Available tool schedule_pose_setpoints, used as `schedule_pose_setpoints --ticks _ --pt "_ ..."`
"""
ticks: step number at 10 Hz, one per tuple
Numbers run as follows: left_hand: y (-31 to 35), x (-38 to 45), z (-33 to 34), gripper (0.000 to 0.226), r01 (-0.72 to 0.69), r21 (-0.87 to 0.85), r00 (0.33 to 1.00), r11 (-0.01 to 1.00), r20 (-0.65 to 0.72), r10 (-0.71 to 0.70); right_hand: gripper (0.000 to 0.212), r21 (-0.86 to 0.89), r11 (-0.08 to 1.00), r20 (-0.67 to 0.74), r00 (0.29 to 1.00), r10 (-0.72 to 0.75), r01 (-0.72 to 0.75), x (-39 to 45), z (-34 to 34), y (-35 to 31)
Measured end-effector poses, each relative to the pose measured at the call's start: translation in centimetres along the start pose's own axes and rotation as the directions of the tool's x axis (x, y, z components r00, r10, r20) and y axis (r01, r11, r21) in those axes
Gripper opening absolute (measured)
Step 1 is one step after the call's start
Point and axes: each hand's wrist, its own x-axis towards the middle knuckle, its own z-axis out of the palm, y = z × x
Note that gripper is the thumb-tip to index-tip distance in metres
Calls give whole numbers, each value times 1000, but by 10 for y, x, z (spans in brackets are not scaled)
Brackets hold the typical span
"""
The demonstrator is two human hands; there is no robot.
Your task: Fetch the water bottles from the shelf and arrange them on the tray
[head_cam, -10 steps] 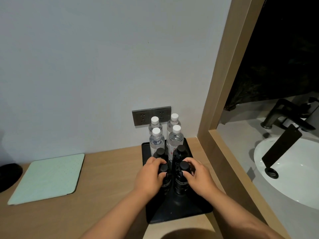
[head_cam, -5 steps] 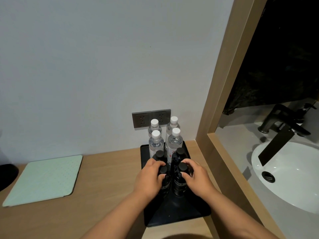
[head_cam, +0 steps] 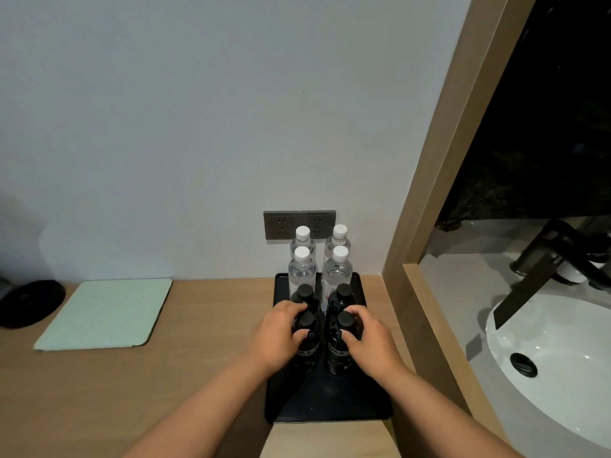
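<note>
Both hands are busy at lower center: left hand (head_cam: 276,337) is curled around the front-left black bottle (head_cam: 305,345), right hand (head_cam: 370,342) wrapped round the front-right black bottle (head_cam: 340,348). Two more black bottles (head_cam: 342,297) stand just behind them, then four clear water bottles (head_cam: 335,276) with white caps, all upright on the black tray (head_cam: 330,401). Tray's on the wooden counter (head_cam: 205,332), under the wall outlet (head_cam: 299,224). Green mat (head_cam: 105,312) sits at left.

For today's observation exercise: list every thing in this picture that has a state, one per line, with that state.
Left hand: grips the near left black bottle.
Right hand: grips the near right black bottle.
Rear black bottles: upright, capped, untouched.
Clear water bottles: four, upright, capped, at the tray's back.
Tray: flat on the counter.
Sockets: nothing plugged in.
</note>
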Motion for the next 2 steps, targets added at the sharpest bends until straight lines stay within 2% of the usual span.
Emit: schedule_pose_setpoints --ticks 1,2 --pt "4 -7 -8 55 12 -9 1000 1000 -2 -12 46 -17 1000 38 999 15 -15 1 -7 -4" --pt "8 -12 -19 53 -2 -28 999 1000 -34 1 56 -10 1000 13 1000 23 -23 -1 -15 -13"
